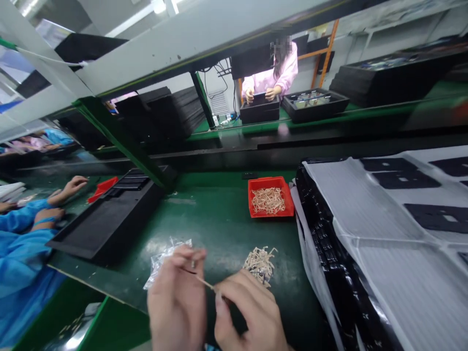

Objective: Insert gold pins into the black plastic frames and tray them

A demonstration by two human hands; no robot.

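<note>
Between my two hands runs a thin tan strip point(205, 282), looking like the small bent pieces on the bench. My right hand point(250, 307) pinches one end of it between thumb and forefinger. The other end reaches the curled fingers of my left hand point(175, 292), which are blurred; a small shiny bit shows at their tips, too small to name. Just beyond my right hand lies a loose pile of bent tan pieces point(260, 263). Clear plastic bags point(157, 263) lie behind my left hand, partly covered by it.
A red bin point(271, 215) of similar tan pieces stands farther back on the green bench point(219, 234). At right is a tall stack of black sheets in white wrapping point(329, 214). A black tray point(106, 219) sits left, beside a co-worker's blue sleeves point(22, 229). Another person point(288, 63) works opposite.
</note>
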